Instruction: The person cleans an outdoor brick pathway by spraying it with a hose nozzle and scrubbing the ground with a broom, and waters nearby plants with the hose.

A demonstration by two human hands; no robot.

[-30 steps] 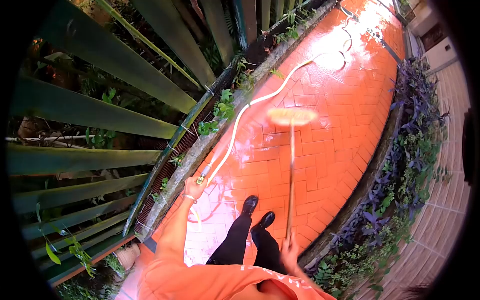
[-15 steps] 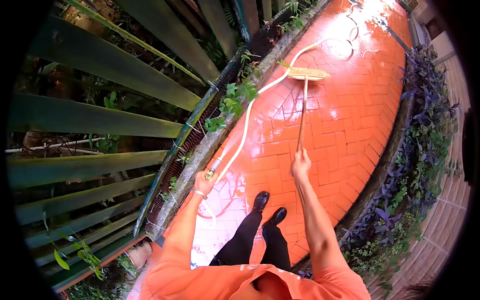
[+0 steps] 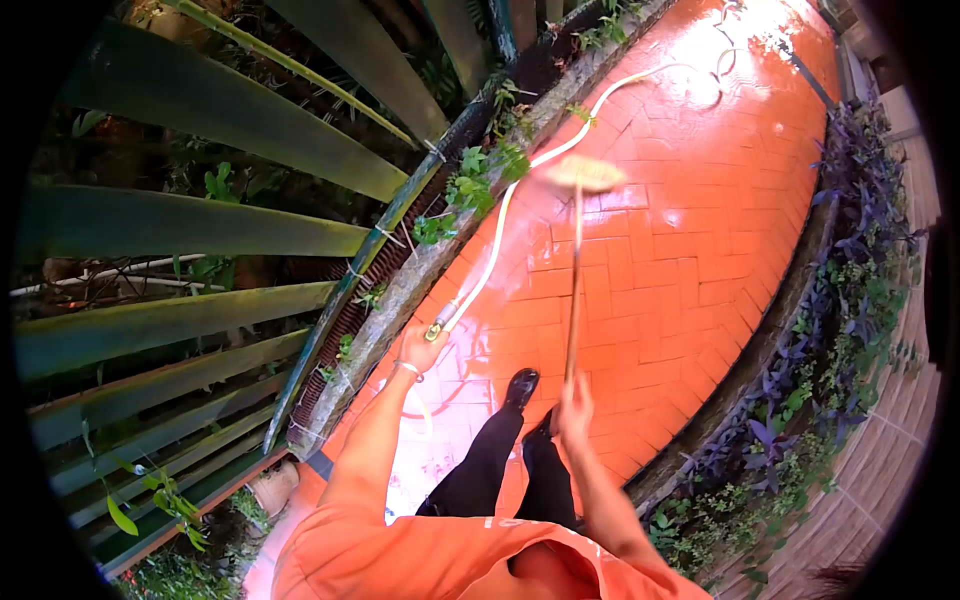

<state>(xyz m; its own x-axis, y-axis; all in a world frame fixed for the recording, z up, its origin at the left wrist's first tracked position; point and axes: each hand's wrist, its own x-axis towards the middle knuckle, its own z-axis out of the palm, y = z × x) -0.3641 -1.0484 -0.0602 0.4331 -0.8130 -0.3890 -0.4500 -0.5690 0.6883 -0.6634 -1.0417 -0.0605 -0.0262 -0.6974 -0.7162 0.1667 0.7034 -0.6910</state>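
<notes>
My right hand (image 3: pixel 573 412) is wrapped round the wooden handle of a push broom (image 3: pixel 575 280). The broom's pale yellow head (image 3: pixel 588 175) is blurred by motion and sits over the wet orange brick floor (image 3: pixel 660 270). In my left hand (image 3: pixel 420 350) is a hose nozzle (image 3: pixel 441 318), pointing forward along the left kerb. A pale hose (image 3: pixel 495 245) runs forward from near the nozzle, passes just left of the broom head and curls at the far end of the path.
A fence of greenish slats (image 3: pixel 230 225) slants along the left, above a stone kerb (image 3: pixel 400 290) with small green plants (image 3: pixel 470 195). Purple-leaved plants (image 3: pixel 790 370) border the path on the right, beside wood-look tiles (image 3: pixel 880 470). My black boots (image 3: pixel 521 388) stand on the bricks.
My right hand has drawn back towards my body, and the broom head has come nearer and shifted left. My left hand has moved slightly forward with the nozzle. Spray seen earlier is less distinct.
</notes>
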